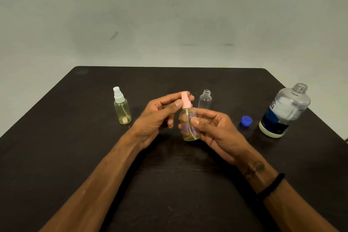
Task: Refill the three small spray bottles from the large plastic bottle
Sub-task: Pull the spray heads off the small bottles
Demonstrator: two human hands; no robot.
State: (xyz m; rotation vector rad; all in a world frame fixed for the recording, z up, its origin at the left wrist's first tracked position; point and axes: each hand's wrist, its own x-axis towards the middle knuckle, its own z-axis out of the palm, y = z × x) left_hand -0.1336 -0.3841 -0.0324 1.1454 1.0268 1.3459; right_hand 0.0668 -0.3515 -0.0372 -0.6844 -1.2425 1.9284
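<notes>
My right hand [216, 130] grips the body of a small spray bottle [188, 124] with yellowish liquid, held upright above the table's middle. My left hand [160, 117] pinches its pink spray top [185, 100] between thumb and fingers. A second small spray bottle [122, 108] with a white top and yellowish liquid stands to the left. A third small bottle [205, 100], clear and without a top, stands just behind my hands. The large plastic bottle [284, 111] stands uncapped at the right, with its blue cap [246, 120] lying on the table beside it.
Everything stands on a dark table [169, 184] whose far edge meets a pale wall. A black band is on my right wrist.
</notes>
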